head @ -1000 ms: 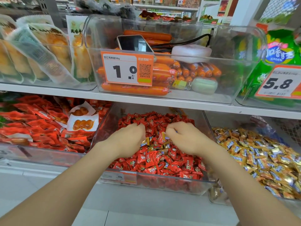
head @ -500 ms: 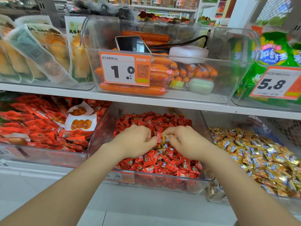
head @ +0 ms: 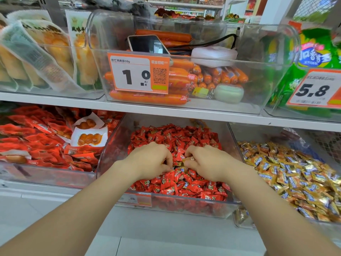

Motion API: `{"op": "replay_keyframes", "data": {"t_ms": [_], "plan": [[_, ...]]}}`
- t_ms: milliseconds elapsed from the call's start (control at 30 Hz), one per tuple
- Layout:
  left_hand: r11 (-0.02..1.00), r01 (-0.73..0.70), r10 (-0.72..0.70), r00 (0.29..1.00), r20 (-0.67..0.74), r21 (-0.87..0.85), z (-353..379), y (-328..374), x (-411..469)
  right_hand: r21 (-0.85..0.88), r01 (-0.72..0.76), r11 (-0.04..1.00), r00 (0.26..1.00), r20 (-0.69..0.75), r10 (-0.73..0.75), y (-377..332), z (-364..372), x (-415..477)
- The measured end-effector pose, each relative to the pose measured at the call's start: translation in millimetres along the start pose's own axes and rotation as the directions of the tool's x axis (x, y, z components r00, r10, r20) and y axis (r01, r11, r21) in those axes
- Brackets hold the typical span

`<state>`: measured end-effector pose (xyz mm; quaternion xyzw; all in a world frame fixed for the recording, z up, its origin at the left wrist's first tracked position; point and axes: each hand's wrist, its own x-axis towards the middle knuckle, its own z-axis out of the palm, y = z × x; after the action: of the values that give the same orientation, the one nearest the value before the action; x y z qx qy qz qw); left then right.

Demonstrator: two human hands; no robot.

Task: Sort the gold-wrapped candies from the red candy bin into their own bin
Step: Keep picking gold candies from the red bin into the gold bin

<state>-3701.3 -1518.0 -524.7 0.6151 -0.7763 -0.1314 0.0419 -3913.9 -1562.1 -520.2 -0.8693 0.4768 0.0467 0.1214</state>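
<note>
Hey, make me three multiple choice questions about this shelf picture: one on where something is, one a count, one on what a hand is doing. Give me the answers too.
1. Where is the gold candy bin relative to the red candy bin?
A. To its left
B. To its right
C. On the shelf above

2. How many hands are in the red candy bin?
A. None
B. One
C. Two

3. What is the right hand doing?
A. Lying flat on the shelf
B. Pinching a gold candy
C. Holding a phone

Answers:
1 B, the gold candy bin stands directly right of the red one on the same level.
2 C, the left hand and the right hand both reach into it.
3 B, its fingertips curl round a gold wrapper.
</note>
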Motion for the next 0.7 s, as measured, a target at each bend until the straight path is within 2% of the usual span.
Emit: {"op": "replay_keyframes", "data": {"t_ms": [133,233,300,400,500,567,633,700], "plan": [[0.998,0.024,-0.027,0.999,-0.043,-0.058,-2.5,-1.8,-2.4,-0.118,0.008,0.993,0.995,0.099,0.004,-14.4,4.6,2.3],[0.991,0.067,-0.074,0.996,-0.058,-0.116,-4.8,-4.6,-6.5,-0.156,0.009,0.988,0.998,0.061,0.001,-20.8,8.6,6.3],[0.985,0.091,-0.102,0.992,-0.069,-0.149,-5.1,-3.6,-9.1,-0.116,0.008,0.993,0.999,0.053,-0.002,-19.2,7.4,7.5],[0.978,0.109,-0.133,0.983,-0.124,-0.177,-5.1,1.2,-13.9,0.062,0.044,0.997,0.999,0.006,-0.044,-10.8,0.4,3.2],[0.968,0.093,-0.144,0.966,-0.216,-0.231,-5.1,5.2,-15.8,0.306,0.130,0.943,0.986,-0.141,-0.090,-3.1,-11.1,-10.0],[0.959,0.078,-0.158,0.945,-0.286,-0.272,-8.0,9.5,-16.3,0.451,0.187,0.873,0.969,-0.229,-0.089,-0.5,-17.3,-19.9],[0.932,0.069,-0.188,0.932,-0.310,-0.356,-10.8,16.2,-16.3,0.623,0.208,0.754,0.963,-0.265,-0.047,2.0,-19.5,-27.9],[0.824,0.092,-0.267,0.933,-0.240,-0.559,-10.0,23.4,-15.0,0.715,0.185,0.675,0.965,-0.261,0.011,3.4,-18.2,-34.0]]}}
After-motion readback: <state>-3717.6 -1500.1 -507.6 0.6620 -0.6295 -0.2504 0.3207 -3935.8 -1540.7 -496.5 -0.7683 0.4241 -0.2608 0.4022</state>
